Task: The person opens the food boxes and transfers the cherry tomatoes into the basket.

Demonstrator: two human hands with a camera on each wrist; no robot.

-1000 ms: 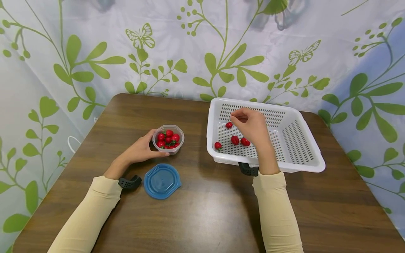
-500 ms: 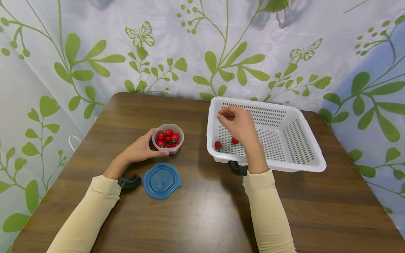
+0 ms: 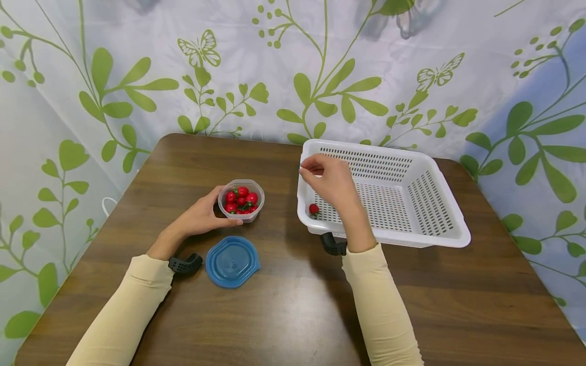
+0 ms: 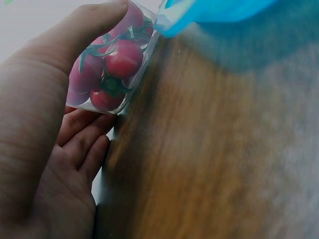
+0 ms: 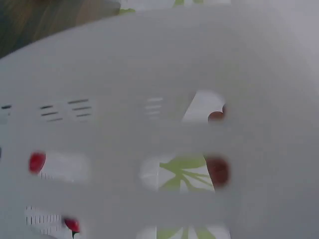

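Note:
My left hand (image 3: 203, 216) grips a clear plastic tub (image 3: 260, 202), thumb at the near side and fingers behind. Inside it lie several cherry tomatoes (image 3: 242, 191); the left wrist view shows their green stems (image 4: 112, 84). My right hand (image 3: 331, 183) hovers over the left end of a white slotted basket (image 3: 435, 203), thumb and fingers bent toward each other near the left rim. Nothing shows between them, though the hand's back may hide something. One small red fruit (image 3: 314, 209) is visible in the basket's left corner. In the right wrist view the basket wall (image 5: 114, 134) blocks most of the hand.
A blue lid (image 3: 232, 262) lies on the brown wooden table (image 3: 293, 315), just in front of the tub. Behind the table hangs a leaf-patterned cloth (image 3: 256, 56). A dark band (image 3: 185, 264) sits on the left wrist.
My right hand has moved left across the basket to its left rim, now covering several red fruits that showed earlier. The left hand and the tub have stayed in place.

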